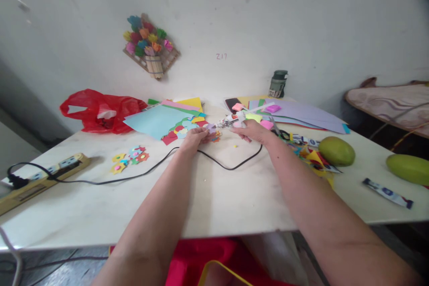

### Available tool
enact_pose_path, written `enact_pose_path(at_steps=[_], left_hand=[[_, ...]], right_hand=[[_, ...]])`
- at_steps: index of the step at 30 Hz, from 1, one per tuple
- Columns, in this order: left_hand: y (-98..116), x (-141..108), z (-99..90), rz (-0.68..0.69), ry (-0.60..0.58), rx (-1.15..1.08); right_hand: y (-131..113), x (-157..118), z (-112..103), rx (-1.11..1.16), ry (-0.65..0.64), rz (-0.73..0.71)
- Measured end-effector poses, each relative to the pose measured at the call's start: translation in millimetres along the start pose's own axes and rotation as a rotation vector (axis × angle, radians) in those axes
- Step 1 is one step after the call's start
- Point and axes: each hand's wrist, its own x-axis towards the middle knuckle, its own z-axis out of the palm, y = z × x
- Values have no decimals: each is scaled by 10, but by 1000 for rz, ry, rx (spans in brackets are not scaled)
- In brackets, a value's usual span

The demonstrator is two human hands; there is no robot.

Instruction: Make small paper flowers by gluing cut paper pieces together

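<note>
My right hand [250, 131] is wrapped round a white hot glue gun [235, 118], its nozzle pointing left. A black cord [231, 169] runs from below this hand across the table to the left. My left hand [197, 136] pinches a small pale purple paper cutout [210, 128], close to the nozzle; whether the two touch I cannot tell. Just under the cutout lies an orange paper flower [216, 136]. Coloured paper cutouts [181, 131] lie behind my left fingers, partly hidden. Farther left sits a cluster of paper flowers [135, 155] with round centres.
A power strip [60, 170] with the black plug lies at the left. Behind are a red plastic bag [100, 114], blue paper [152, 120], purple paper [301, 111] and a dark bottle [278, 84]. Green mangoes [336, 151], paper scraps [317, 158] and a glue tube [388, 193] lie right.
</note>
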Motion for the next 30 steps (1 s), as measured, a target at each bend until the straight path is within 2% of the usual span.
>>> enact_pose_path(at_steps=[8, 12, 15, 19, 22, 25, 30], left_hand=[[1, 3, -2, -5, 5, -2], [-24, 28, -23, -5, 15, -17], [-34, 40, -30, -4, 47, -42], [1, 29, -20, 45, 94, -97], [45, 21, -14, 97, 140, -150], [87, 20, -15, 140, 197, -169], [152, 7, -23, 266, 298, -222]], right_hand=[[79, 24, -5, 171, -12, -126], [133, 80, 16, 191, 102, -109], [202, 154, 27, 83, 249, -29], [242, 235, 16, -260, 355, 16], [235, 288, 16, -455, 321, -2], [253, 377, 41, -551, 211, -24], [270, 569, 123, -693, 136, -114]])
